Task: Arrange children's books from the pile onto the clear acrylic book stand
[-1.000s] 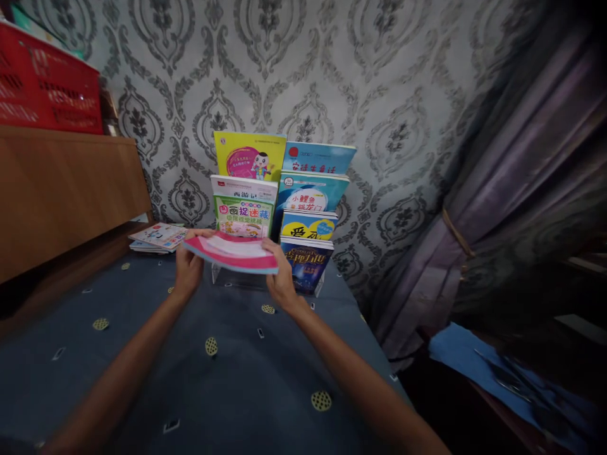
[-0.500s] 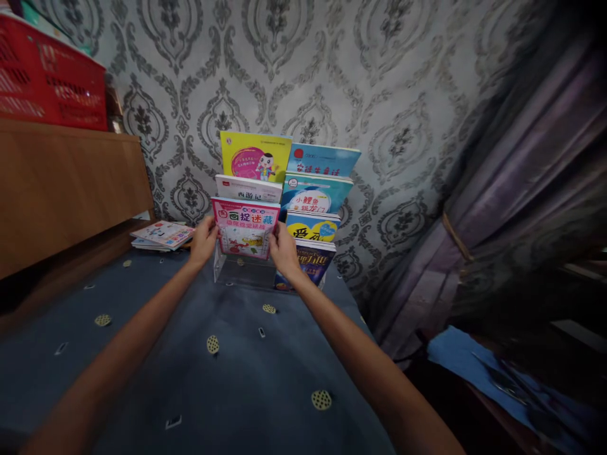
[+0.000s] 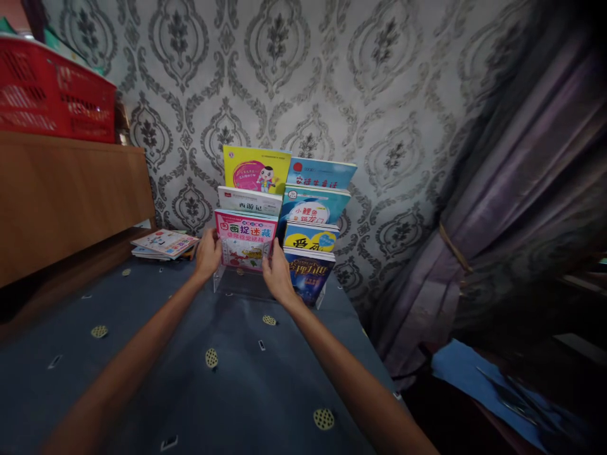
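A pink picture book point(image 3: 245, 243) stands in the left column of a clear tiered book rack point(image 3: 237, 284), its cover facing me. My left hand point(image 3: 208, 254) grips its left edge, and my right hand point(image 3: 276, 268) grips its right edge. Behind it rise a white book point(image 3: 246, 200) and a tall yellow book point(image 3: 256, 165). In the right column, next to my right hand, stands a dark blue book point(image 3: 308, 275). Above that one are a yellow-and-blue book point(image 3: 308, 238), a teal book point(image 3: 315, 203) and a light blue book point(image 3: 322, 172).
A small stack of books point(image 3: 164, 243) lies left of the rack on the dark patterned cloth point(image 3: 165, 354). A red basket point(image 3: 57, 91) sits on a wooden cabinet point(image 3: 71, 196) at far left. Tied curtains point(image 3: 455, 234) hang on the right, near a blue cloth point(image 3: 478, 379).
The view has tilted slightly up, so the scene sits lower. Both hands remain on the pink book; my right hand has slid slightly down its edge.
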A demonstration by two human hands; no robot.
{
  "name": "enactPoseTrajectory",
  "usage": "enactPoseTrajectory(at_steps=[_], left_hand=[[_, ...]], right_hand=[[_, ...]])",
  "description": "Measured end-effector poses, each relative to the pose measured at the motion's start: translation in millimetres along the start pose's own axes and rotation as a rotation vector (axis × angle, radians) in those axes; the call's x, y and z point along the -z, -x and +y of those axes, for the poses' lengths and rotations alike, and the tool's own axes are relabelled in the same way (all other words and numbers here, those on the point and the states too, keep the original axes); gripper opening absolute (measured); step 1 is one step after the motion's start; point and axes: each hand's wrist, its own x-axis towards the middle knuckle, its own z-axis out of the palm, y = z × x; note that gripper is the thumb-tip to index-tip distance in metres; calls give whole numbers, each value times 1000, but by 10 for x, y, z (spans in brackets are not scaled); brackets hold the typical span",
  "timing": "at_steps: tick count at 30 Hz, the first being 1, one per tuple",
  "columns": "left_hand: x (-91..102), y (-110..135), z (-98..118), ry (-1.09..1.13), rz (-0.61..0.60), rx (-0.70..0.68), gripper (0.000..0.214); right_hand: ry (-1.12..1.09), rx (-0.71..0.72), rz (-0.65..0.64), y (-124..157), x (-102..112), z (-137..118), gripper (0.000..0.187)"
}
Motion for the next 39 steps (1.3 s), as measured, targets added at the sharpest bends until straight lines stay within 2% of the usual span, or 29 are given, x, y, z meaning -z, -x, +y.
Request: enactPoseTrajectory(at_steps=[4,26,29,34,37,39], left_hand=[[-6,31,9,-100,-70,-10,15],[-26,132,-28,-142,-113,11,11],[-14,182,-52,-107,-125,-8,13],[38,286,-229,-13,-118,-46,37],[119,339,-453,-92,-152,-2,40],[192,360,-624,-244,-200,33,39]], right_hand=[[3,-20,24,33,-43,-14,70],[-21,-14,26,125,-39,-35,71],[-15,-6,22,227,-31,-79,72],[-26,26,-28,534,-93,-148,71],[-45,34,-117,803,-181,-153,69],[-65,55,-209,1011,-255,-131,67]])
